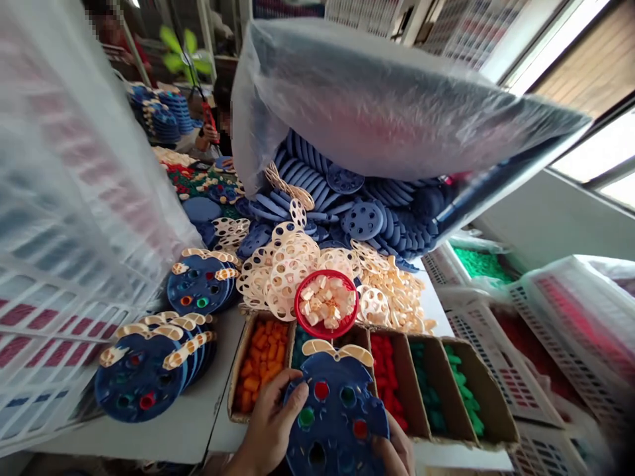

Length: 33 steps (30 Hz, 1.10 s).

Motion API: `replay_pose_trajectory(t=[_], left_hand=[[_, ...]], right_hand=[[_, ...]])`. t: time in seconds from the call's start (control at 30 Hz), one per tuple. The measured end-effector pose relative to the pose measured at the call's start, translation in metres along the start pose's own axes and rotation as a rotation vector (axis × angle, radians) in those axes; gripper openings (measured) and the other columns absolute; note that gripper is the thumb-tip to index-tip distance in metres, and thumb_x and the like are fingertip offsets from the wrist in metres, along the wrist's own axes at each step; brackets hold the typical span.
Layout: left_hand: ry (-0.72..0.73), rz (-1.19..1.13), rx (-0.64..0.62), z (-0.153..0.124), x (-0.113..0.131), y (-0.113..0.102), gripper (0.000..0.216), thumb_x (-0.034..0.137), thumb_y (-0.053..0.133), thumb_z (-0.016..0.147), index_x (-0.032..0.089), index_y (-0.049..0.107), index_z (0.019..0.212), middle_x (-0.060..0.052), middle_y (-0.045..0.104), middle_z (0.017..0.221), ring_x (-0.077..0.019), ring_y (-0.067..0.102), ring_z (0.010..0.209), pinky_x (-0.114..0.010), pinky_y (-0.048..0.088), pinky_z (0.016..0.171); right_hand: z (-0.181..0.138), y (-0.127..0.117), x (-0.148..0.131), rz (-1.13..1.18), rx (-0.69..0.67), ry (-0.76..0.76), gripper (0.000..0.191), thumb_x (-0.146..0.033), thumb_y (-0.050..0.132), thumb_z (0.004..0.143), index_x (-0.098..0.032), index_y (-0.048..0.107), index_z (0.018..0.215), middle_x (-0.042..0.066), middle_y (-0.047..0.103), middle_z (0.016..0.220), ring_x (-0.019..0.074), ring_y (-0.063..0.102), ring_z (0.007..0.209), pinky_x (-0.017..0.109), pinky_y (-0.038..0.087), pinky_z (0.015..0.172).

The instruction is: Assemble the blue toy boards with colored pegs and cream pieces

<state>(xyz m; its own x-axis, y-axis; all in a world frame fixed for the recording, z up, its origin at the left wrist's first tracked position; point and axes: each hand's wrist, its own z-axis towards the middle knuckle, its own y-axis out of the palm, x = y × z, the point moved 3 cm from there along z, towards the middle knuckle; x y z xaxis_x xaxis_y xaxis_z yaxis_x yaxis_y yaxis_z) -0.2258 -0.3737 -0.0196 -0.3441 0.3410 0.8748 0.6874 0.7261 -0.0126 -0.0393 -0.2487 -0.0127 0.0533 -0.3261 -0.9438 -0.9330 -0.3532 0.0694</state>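
Between my hands is a round blue plastic disc with coloured pieces set in its holes, red and green among them. A cream, wing-shaped piece sits across its top edge. My left hand grips the disc's left rim, thumb on the face. On the lower right rim, my right hand holds it too, partly cut off by the frame's bottom. Just behind the disc lies a divided cardboard box with orange pieces, red pieces and green pieces in separate compartments.
A red basket of pale pieces stands behind the box, beside heaped cream perforated discs. Stacked blue assemblies stand at left. Farther back, a plastic bag spills blue discs. White crates flank the right; another person's hand shows behind.
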Motion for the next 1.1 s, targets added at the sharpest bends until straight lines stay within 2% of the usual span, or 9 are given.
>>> replay_pose_trajectory(t=[0.1,0.23,0.33,0.53,0.6,0.67,0.73,0.87,1.1], left_hand=[[-0.035,-0.019,0.020,-0.002,-0.010,0.010,0.058,0.065,0.065,0.077,0.018,0.070,0.111,-0.012,0.066,0.115,-0.0306,0.059,0.112,-0.036,0.050,0.091],[-0.064,-0.078,0.103,-0.001,-0.020,0.026,0.059,0.067,0.069,0.072,0.020,0.072,0.109,-0.010,0.065,0.125,-0.0330,0.050,0.128,-0.038,0.043,0.104],[-0.036,-0.171,0.076,0.004,-0.016,0.052,0.062,0.070,0.068,0.071,0.018,0.073,0.104,-0.010,0.068,0.121,-0.0335,0.051,0.128,-0.039,0.042,0.106],[-0.002,-0.133,-0.135,-0.009,-0.002,0.147,0.057,0.064,0.064,0.080,0.016,0.069,0.110,-0.010,0.070,0.115,-0.0302,0.059,0.116,-0.033,0.051,0.091],[-0.013,-0.104,-0.118,-0.018,-0.007,0.177,0.057,0.065,0.064,0.079,0.017,0.069,0.110,-0.010,0.071,0.111,-0.0299,0.060,0.113,-0.031,0.052,0.084],[-0.017,-0.077,-0.045,-0.026,-0.015,0.199,0.058,0.066,0.067,0.076,0.017,0.071,0.107,-0.009,0.072,0.107,-0.0295,0.061,0.110,-0.030,0.052,0.083],[-0.002,-0.059,0.026,-0.031,-0.023,0.215,0.058,0.065,0.071,0.071,0.017,0.072,0.104,-0.009,0.071,0.106,-0.0285,0.062,0.107,-0.031,0.050,0.086],[0.024,-0.028,0.020,-0.039,-0.028,0.233,0.054,0.065,0.070,0.073,0.016,0.073,0.098,-0.008,0.071,0.097,-0.0246,0.062,0.097,-0.030,0.048,0.084],[0.031,-0.121,-0.061,-0.063,-0.024,0.228,0.045,0.063,0.063,0.081,0.018,0.069,0.081,-0.002,0.062,0.073,-0.0193,0.055,0.077,-0.025,0.044,0.066]], right_hand=[[0.000,0.000,0.000,0.064,-0.016,0.073,0.036,-0.050,0.079,0.066,-0.021,0.080,0.087,0.003,0.076,0.071,0.0190,0.063,0.061,0.025,0.051,0.056],[0.004,-0.012,-0.018,0.043,-0.013,0.029,0.032,-0.049,0.075,0.069,-0.021,0.080,0.083,0.002,0.073,0.067,0.0195,0.061,0.059,0.026,0.049,0.053],[0.007,-0.033,-0.029,0.044,-0.050,0.013,0.028,-0.049,0.072,0.071,-0.022,0.079,0.077,0.002,0.070,0.064,0.0191,0.058,0.058,0.027,0.049,0.053],[0.019,-0.117,-0.024,0.338,0.023,0.150,0.027,-0.045,0.076,0.069,-0.021,0.079,0.082,0.003,0.072,0.068,0.0183,0.060,0.060,0.027,0.050,0.055],[0.032,-0.151,-0.025,0.283,-0.014,0.122,0.031,-0.049,0.075,0.069,-0.021,0.079,0.082,0.003,0.071,0.068,0.0179,0.059,0.060,0.026,0.048,0.055],[0.046,-0.180,-0.034,0.132,-0.082,-0.018,0.036,-0.054,0.076,0.065,-0.018,0.075,0.065,0.002,0.065,0.059,0.0158,0.052,0.055,0.024,0.043,0.051],[0.056,-0.203,-0.042,0.040,-0.107,-0.099,0.037,-0.053,0.073,0.067,-0.017,0.071,0.060,0.001,0.060,0.055,0.0150,0.048,0.053,0.024,0.039,0.048],[0.051,-0.223,-0.038,0.072,-0.031,-0.131,0.026,-0.044,0.071,0.068,-0.018,0.076,0.068,0.002,0.065,0.060,0.0166,0.051,0.056,0.025,0.043,0.052],[0.006,-0.211,0.000,0.191,-0.019,0.006,0.023,-0.040,0.069,0.072,-0.022,0.078,0.083,0.002,0.073,0.069,0.0194,0.062,0.060,0.027,0.050,0.054]])
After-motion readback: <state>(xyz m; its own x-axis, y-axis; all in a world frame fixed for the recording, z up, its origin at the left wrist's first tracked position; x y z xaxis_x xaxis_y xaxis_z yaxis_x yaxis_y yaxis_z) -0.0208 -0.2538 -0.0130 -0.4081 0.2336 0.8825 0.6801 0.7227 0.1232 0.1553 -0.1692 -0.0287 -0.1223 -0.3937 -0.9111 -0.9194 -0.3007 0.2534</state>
